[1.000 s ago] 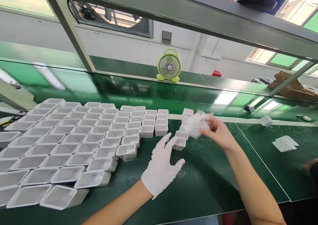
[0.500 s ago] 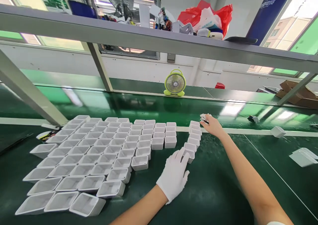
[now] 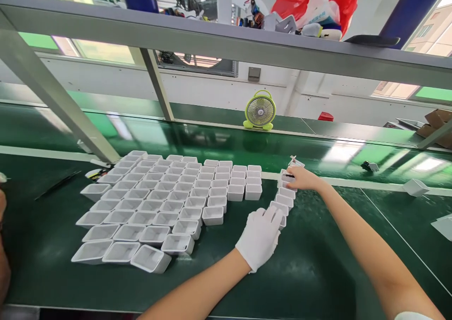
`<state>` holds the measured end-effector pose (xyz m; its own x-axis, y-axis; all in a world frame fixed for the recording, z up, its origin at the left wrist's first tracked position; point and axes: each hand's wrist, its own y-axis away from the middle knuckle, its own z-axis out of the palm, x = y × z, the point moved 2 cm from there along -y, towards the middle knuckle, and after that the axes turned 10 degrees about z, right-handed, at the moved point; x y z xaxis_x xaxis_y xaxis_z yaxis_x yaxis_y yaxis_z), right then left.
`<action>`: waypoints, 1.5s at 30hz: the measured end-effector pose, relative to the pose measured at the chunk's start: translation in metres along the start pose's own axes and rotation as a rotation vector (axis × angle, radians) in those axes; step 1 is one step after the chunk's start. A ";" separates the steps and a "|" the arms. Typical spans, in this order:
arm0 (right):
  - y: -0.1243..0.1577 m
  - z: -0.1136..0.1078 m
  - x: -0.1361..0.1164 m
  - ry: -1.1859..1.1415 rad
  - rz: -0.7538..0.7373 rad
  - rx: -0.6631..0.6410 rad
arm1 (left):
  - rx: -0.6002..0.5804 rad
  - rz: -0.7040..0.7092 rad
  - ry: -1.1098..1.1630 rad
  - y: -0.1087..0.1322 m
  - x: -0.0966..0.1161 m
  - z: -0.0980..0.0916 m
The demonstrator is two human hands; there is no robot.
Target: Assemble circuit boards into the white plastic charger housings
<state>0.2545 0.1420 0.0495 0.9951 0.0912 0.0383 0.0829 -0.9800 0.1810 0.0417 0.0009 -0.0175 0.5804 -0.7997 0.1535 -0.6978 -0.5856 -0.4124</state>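
Observation:
My left hand (image 3: 260, 239), in a white glove, has its fingers bent over the near end of a row of white plastic boxes (image 3: 284, 200). It grips the nearest box (image 3: 283, 222), which is partly hidden under the fingers. At the row's far end is my bare right hand (image 3: 301, 177), its fingers curled down over the last boxes. A thin dark sliver shows at those fingertips; what they hold is mostly covered. Just beyond the hand is a small white piece with a metallic bit (image 3: 295, 162). Left of the row stands a large block of open white boxes (image 3: 164, 195).
A shelf beam (image 3: 226, 42) crosses above the green table (image 3: 226, 282). A green fan (image 3: 260, 111) stands behind. Tweezers (image 3: 58, 184) lie at left, near part of another person's hand (image 3: 3, 244). A loose white box (image 3: 415, 187) and a small dark part (image 3: 370, 166) are at right.
My right hand has moved from beside the row's far end onto its last boxes. My left hand's fingers have drawn closer together. The view has shifted, and another person's hand shows at left.

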 end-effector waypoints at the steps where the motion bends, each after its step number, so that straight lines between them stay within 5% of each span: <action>1: 0.003 0.000 -0.004 -0.008 -0.015 -0.003 | -0.004 0.008 -0.002 0.000 0.001 -0.002; 11: 0.026 0.003 -0.028 -0.050 -0.087 0.011 | -0.080 0.078 0.001 0.000 0.015 -0.026; 22: 0.047 0.009 -0.034 -0.061 -0.085 0.023 | -0.203 0.142 -0.011 -0.003 0.011 -0.008; 37: 0.059 0.022 -0.031 -0.080 -0.067 0.070 | -0.019 0.116 0.086 0.006 0.015 -0.009; 45: 0.055 0.033 -0.026 -0.110 -0.074 0.125 | -0.058 0.214 0.017 0.001 0.012 -0.004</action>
<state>0.2351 0.0795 0.0257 0.9853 0.1509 -0.0798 0.1556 -0.9862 0.0560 0.0464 -0.0100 -0.0126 0.4097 -0.9084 0.0831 -0.8278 -0.4085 -0.3845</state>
